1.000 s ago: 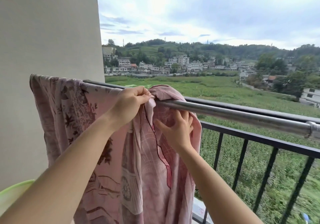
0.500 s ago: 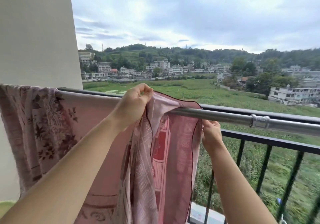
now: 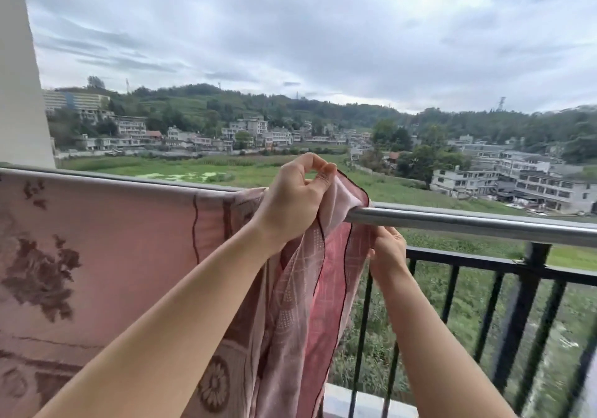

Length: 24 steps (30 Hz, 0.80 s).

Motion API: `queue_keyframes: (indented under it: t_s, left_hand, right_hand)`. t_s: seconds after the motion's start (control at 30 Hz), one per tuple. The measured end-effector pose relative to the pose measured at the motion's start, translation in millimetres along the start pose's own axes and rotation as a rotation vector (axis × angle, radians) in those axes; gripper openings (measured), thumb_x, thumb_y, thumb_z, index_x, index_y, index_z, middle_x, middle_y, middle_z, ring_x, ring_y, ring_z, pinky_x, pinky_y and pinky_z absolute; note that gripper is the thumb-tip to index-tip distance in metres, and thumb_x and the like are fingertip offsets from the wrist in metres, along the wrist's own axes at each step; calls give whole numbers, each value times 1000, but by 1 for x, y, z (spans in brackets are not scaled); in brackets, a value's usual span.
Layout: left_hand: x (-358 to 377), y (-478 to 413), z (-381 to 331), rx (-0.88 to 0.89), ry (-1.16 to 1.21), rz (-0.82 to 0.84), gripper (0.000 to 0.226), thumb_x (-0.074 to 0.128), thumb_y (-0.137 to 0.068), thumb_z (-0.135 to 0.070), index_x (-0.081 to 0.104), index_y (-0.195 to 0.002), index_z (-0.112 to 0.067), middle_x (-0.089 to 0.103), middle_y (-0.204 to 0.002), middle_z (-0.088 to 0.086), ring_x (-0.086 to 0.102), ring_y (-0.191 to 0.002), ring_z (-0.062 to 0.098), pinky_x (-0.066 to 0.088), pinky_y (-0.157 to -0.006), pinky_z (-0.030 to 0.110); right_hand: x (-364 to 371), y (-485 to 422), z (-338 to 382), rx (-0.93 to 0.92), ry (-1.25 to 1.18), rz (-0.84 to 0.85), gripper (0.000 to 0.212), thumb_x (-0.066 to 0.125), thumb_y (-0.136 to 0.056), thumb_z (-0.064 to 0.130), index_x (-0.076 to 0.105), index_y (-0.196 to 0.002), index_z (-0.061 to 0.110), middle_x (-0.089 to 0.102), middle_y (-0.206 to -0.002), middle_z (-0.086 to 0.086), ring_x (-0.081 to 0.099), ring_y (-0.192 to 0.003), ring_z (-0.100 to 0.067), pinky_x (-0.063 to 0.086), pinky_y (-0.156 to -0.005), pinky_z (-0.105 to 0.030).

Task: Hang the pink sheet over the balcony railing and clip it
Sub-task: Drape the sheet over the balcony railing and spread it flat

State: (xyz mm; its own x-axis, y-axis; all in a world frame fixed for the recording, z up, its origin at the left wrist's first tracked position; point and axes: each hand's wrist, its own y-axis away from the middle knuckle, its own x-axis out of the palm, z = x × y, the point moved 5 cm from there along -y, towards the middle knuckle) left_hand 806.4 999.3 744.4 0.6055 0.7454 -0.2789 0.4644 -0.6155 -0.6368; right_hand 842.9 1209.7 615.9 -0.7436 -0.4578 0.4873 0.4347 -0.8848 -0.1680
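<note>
The pink sheet point(image 3: 122, 243), printed with dark floral patterns, hangs over the steel rail point(image 3: 468, 223) of the balcony and covers its left half. My left hand point(image 3: 297, 198) pinches the sheet's top edge above the rail, fingers closed on the cloth. My right hand point(image 3: 387, 249) sits just under the rail and grips the sheet's hanging right edge. Between my hands the cloth is bunched in folds. No clip is in view.
Black vertical bars point(image 3: 520, 317) of the balcony railing run below the steel rail on the right. A white wall point(image 3: 19, 78) stands at the far left. Beyond lie green fields, houses and hills under a cloudy sky.
The sheet has spread further right along the rail and lies flatter on the left. My left hand has lifted the edge higher; my right hand moved from in front of the cloth to its right edge.
</note>
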Motion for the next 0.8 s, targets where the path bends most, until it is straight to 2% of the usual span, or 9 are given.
queue_keyframes:
  t_s: [0.1, 0.2, 0.33, 0.43, 0.5, 0.57, 0.63, 0.73, 0.8]
  left_hand:
    - [68, 2, -27, 12, 110, 16, 19, 50, -97, -23, 58, -81, -15, 60, -60, 18, 54, -55, 22, 46, -64, 31]
    - [140, 6, -48, 0, 180, 91, 15, 51, -96, -22, 58, -85, -13, 61, -63, 19, 54, -53, 28, 46, -56, 34]
    - [202, 12, -52, -60, 199, 62, 17, 50, -97, -17, 56, -86, -6, 59, -46, 3, 52, -37, 14, 42, -42, 22]
    - [224, 21, -44, -155, 144, 22, 20, 51, -96, -23, 56, -88, -5, 56, -41, -8, 49, -35, 1, 37, -39, 13]
    - [231, 26, -41, -168, 95, -1, 27, 53, -94, -29, 59, -90, -4, 57, -47, -7, 49, -39, 2, 39, -45, 17]
    - [236, 28, -43, -153, 4, -5, 30, 56, -91, -38, 60, -87, -8, 56, -56, -7, 48, -43, -1, 39, -49, 14]
    - [239, 28, -46, -113, -129, 13, 30, 64, -83, -46, 58, -82, -16, 55, -63, -10, 49, -53, -2, 38, -53, 10]
    - [240, 29, -50, -85, -298, -28, 26, 70, -81, -36, 66, -99, -18, 69, -80, -4, 64, -72, 11, 49, -66, 20]
    - [239, 32, -52, -65, -354, -71, 18, 66, -84, -29, 69, -100, -22, 70, -69, 0, 63, -59, 16, 52, -61, 27]
  right_hand:
    - [-63, -15, 44, -18, -29, -136, 26, 59, -90, 3, 57, -67, 15, 53, -55, 1, 42, -52, -9, 38, -57, -27]
    - [-124, -18, 84, -84, -48, -197, 22, 57, -91, 5, 61, -72, 15, 57, -65, -2, 50, -58, -11, 46, -55, -21]
    - [-175, -9, 91, -68, 265, 33, 14, 64, -83, 6, 69, -86, 18, 70, -81, -2, 62, -71, -11, 48, -69, -25]
    - [-192, 3, 84, -16, 416, 211, 47, 72, -64, 14, 59, -109, 18, 70, -101, 0, 64, -92, -9, 44, -71, -21]
    - [-192, 10, 88, -48, 520, 308, 56, 78, -61, 31, 55, -111, 18, 67, -99, 4, 64, -93, -6, 44, -68, -15]
    - [-187, 16, 95, -108, 657, 347, 55, 79, -68, 46, 56, -107, 16, 66, -90, 8, 63, -83, -3, 44, -63, -16]
    - [-181, 16, 103, -211, 790, 283, 46, 69, -77, 52, 59, -98, 12, 66, -82, 4, 59, -70, -5, 42, -57, -21]
    - [-178, 5, 110, -347, 910, 198, 37, 59, -89, 40, 61, -71, 7, 61, -64, -2, 49, -53, -11, 34, -49, -28]
    - [-185, -4, 112, -314, 932, 209, 44, 59, -90, 38, 56, -55, 11, 55, -54, -1, 44, -48, -14, 30, -48, -28]
